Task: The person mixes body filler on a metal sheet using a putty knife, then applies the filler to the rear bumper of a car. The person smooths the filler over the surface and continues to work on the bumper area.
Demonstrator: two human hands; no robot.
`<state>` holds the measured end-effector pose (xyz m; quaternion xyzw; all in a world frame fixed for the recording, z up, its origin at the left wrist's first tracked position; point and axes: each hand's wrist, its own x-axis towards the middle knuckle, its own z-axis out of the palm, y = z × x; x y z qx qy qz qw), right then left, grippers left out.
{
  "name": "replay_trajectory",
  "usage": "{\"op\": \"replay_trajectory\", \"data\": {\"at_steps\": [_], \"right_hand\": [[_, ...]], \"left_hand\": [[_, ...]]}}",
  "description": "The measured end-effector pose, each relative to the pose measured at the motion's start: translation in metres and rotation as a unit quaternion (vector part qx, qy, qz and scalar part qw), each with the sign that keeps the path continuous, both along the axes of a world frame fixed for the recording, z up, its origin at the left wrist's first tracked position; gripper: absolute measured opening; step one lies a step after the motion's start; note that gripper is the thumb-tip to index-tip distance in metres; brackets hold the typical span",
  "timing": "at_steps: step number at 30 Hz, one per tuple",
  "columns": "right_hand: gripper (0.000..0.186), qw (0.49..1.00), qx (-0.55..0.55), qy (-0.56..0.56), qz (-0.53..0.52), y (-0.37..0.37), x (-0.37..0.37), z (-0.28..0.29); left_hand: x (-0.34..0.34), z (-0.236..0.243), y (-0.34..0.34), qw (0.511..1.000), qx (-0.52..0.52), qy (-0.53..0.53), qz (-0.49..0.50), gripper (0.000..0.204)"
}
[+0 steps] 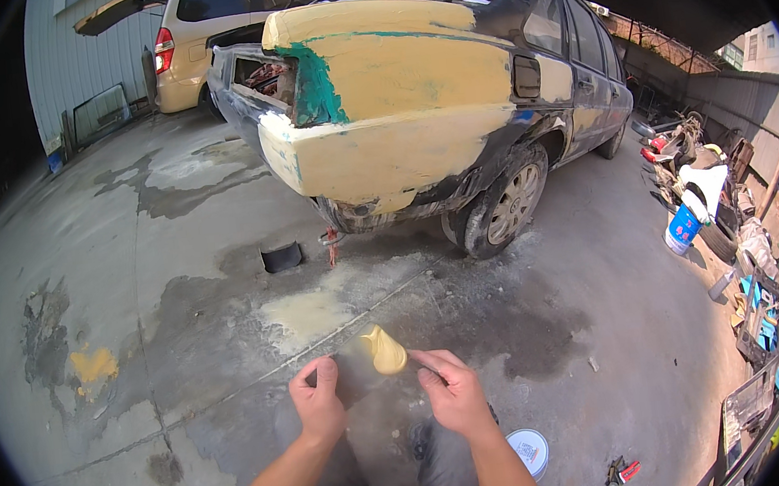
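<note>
Black metal sedan (pixel 499 25): coated over most of the rear corner with cream-yellow filler (pixel 429 73); seemingly well advanced there.
Bare areas: left black toward the lower edge and wheel arch, green (pixel 321 89) beside the lamp opening; apparently unfinished, judging by ragged borders.
Soft, glossy yellow putty blob (pixel 385 351): heaped near the far right corner of a thin, dark grey flat sheet (pixel 358 379), blurred in outline; not yet on the bodywork.
Left hand (pixel 317 395): fingers curled, thumb pressed over, apparently clamping the sheet's left edge.
Right hand (pixel 453 393): pinching a thin, dark spreader-like piece (pixel 410 360) close to the putty; contact impossible to tell.
Forearms: angled inward above the lap, wrists raised.
</note>
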<state>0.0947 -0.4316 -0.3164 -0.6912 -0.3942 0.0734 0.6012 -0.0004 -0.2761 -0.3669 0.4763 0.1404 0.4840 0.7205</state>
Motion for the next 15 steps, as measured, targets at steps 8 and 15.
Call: {"op": "replay_trajectory", "data": {"at_steps": [8, 15], "right_hand": [[0.027, 0.987, 0.124, -0.044, -0.09, 0.019, -0.029, -0.013], [0.027, 0.983, 0.129, -0.132, 0.0, 0.01, -0.047, -0.034]], "left_hand": [[-0.004, 0.007, -0.028, 0.94, 0.312, 0.062, 0.12, 0.024], [-0.011, 0.011, -0.02, 0.939, 0.313, 0.071, 0.123, 0.031]]}}
